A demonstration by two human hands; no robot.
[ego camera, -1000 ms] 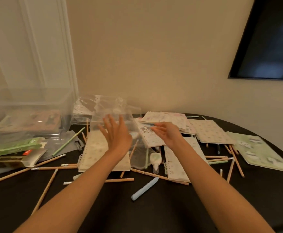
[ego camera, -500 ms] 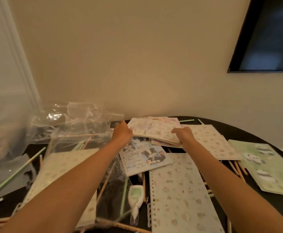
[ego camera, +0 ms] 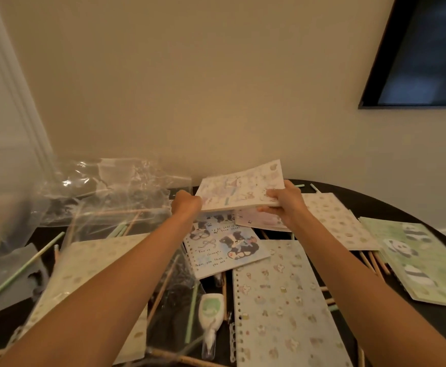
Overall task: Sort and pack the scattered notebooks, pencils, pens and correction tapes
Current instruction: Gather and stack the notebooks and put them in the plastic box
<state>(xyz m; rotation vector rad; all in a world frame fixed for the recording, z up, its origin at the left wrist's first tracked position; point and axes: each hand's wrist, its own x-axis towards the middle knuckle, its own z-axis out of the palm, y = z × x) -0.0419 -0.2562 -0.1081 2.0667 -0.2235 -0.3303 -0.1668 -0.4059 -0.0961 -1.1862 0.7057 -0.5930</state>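
The pale pastel-printed notebook (ego camera: pixel 240 189) hangs tilted above the black round table (ego camera: pixel 367 205), with the left hand (ego camera: pixel 186 206) curled tight around its left edge, the right hand (ego camera: pixel 285 205) pinching its right edge with the thumb on top, crumpled clear plastic bags (ego camera: pixel 110 189) just to its left, a blue bear-print spiral notebook (ego camera: pixel 224 250) lying below it, and bare beige wall (ego camera: pixel 216 88) behind it.

**Handwritten lines on one notebook cover**

Just below the middle of the frame lies the dog notebook (ego camera: pixel 224 250), its pale blue cover lettered by hand in dark ink. Near its top edge a short caption ends in "YOUR HEART". The words before it are too small to read and lie partly under the held notebook (ego camera: pixel 240 186). At the lower left of the same cover, a slanted quotation opens with "You are", then "stronger". Its last lines read "than you think" and "you are", with the first letters blurred. At lower centre, the green label on the correction tape (ego camera: pixel 210 309) cannot be read.
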